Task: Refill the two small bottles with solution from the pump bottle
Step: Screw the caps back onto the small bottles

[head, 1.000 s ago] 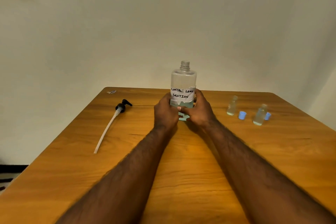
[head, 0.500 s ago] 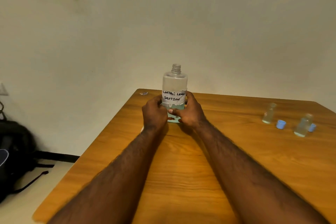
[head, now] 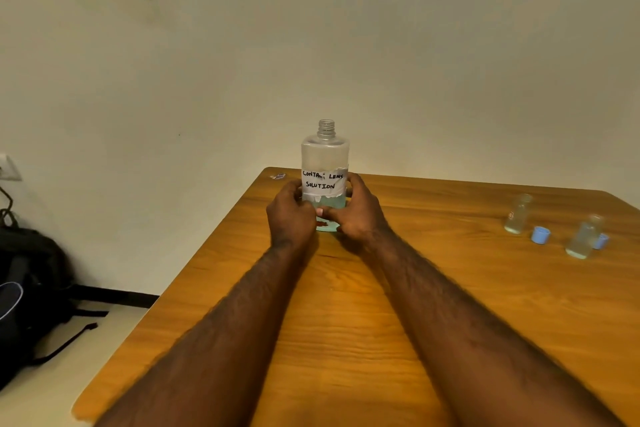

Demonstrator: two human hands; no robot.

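Pump bottle (head: 324,163): upright on the wooden table (head: 433,305), pump off, neck open, handwritten label "contact lens solution".
Left hand (head: 290,215): fingers curled round the bottle's lower left side.
Right hand (head: 355,210): wraps the lower right, thumb across the front.
Small bottles (head: 517,214): uncapped, well off to the right, blue caps (head: 540,234) beside them.

A plain cream wall (head: 311,28) fills the upper half, softly and evenly lit, with a faint smudge high on the left. A wooden counter (head: 346,322) with orange-brown grain has its far edge near the wall. At left, pale floor (head: 69,374) meets a dark skirting strip (head: 114,296). A black backpack (head: 31,274) sits on the floor below a white wall socket (head: 8,166).
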